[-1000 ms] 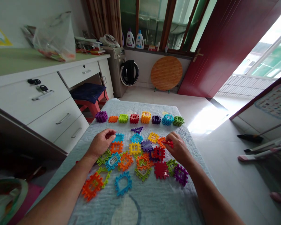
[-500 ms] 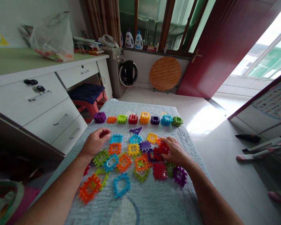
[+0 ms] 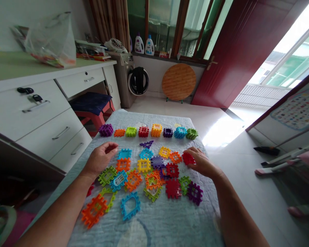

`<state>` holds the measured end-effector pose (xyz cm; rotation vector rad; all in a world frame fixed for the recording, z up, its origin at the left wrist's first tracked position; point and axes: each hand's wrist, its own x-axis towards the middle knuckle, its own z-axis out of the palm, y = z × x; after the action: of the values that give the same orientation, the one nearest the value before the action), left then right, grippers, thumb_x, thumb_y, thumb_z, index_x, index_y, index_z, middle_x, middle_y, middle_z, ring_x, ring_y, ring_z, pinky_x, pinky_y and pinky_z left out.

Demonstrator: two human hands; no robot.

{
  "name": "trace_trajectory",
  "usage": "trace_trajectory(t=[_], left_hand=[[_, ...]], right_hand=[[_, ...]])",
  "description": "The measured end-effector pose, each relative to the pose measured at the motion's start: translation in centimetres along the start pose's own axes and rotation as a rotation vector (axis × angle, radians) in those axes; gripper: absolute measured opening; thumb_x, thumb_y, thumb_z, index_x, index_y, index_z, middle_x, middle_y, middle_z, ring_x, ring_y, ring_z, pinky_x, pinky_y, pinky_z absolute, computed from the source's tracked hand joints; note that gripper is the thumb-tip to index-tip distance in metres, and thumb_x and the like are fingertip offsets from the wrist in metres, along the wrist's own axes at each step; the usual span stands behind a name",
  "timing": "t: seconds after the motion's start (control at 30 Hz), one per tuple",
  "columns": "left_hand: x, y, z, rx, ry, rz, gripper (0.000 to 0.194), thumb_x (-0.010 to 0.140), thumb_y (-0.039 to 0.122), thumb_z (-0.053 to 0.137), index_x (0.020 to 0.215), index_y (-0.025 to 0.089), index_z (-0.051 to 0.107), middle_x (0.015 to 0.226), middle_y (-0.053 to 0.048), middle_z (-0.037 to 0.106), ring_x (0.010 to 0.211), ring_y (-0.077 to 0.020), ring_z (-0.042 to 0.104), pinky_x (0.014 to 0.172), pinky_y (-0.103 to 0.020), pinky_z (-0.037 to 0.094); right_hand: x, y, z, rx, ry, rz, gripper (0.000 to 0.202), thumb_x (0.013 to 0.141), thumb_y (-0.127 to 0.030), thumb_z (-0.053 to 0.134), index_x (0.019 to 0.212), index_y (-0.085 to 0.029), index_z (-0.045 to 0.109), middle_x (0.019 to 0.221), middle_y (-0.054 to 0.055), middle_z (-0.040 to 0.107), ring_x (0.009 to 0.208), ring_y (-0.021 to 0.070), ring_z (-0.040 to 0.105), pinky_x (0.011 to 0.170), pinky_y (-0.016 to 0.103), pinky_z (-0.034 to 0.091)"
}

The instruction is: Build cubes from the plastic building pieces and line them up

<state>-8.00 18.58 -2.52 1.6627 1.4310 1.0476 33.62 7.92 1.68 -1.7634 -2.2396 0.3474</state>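
My right hand grips a red plastic building tile at the right side of the table, its fingers partly covering it. My left hand hovers at the left with fingers loosely curled, the thumb apart from them, and nothing visible inside. Beside it lies a blue square tile. Between the hands several notched tiles are scattered: an orange one, a yellow one, a purple one and a red window tile. Nearer to me are a solid red tile and a dark purple tile.
Stacks sorted by colour line the far side of the cloth-covered table, among them a yellow stack and a green stack. White drawers and a stool stand left. Beyond are a washing machine and a round board.
My right hand has moved the red tile off the pile, to the right, uncovering the red window tile and a green tile. The whole view has shifted slightly; my left hand stays about in place.
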Motion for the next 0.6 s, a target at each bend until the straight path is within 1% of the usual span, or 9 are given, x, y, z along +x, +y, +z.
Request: trace_trajectory(t=[0.17, 0.37, 0.47, 0.6], left_hand=[[-0.04, 0.23, 0.09, 0.013, -0.003, -0.002, 0.033, 0.071, 0.043, 0.063, 0.093, 0.017, 0.063, 0.086, -0.003, 0.068, 0.081, -0.0195, 0.063, 0.080, -0.031, 0.050], [0.03, 0.18, 0.23, -0.008, -0.008, -0.011, 0.034, 0.070, 0.043, 0.064, 0.093, 0.017, 0.063, 0.087, -0.004, 0.069, 0.081, -0.0196, 0.064, 0.080, -0.031, 0.050], [0.10, 0.14, 0.29, -0.011, -0.009, -0.012, 0.035, 0.070, 0.044, 0.064, 0.092, 0.017, 0.063, 0.087, -0.004, 0.069, 0.082, -0.0198, 0.064, 0.081, -0.031, 0.050], [0.05, 0.28, 0.30, -0.008, -0.014, -0.002, 0.036, 0.070, 0.045, 0.064, 0.093, 0.017, 0.063, 0.086, -0.004, 0.069, 0.082, -0.0202, 0.064, 0.081, -0.032, 0.050]], right_hand=[[0.25, -0.03, 0.37, -0.009, -0.043, 0.039, 0.044, 0.071, -0.015, 0.058, 0.113, -0.023, 0.059, 0.111, 0.008, 0.055, 0.098, 0.0235, 0.051, 0.090, 0.040, 0.041], [0.37, 0.66, 0.80, 0.039, -0.022, 0.081, 0.056, 0.070, -0.018, 0.058, 0.125, -0.017, 0.051, 0.116, 0.011, 0.053, 0.107, 0.0250, 0.049, 0.097, 0.039, 0.039], [0.52, 0.60, 0.91, 0.045, -0.038, 0.091, 0.054, 0.068, -0.017, 0.059, 0.121, -0.018, 0.054, 0.115, 0.010, 0.053, 0.107, 0.0244, 0.049, 0.097, 0.038, 0.039], [0.66, 0.10, 0.56, 0.018, -0.069, 0.070, 0.050, 0.065, -0.013, 0.058, 0.114, -0.022, 0.058, 0.110, 0.008, 0.054, 0.102, 0.0238, 0.050, 0.093, 0.039, 0.040]])
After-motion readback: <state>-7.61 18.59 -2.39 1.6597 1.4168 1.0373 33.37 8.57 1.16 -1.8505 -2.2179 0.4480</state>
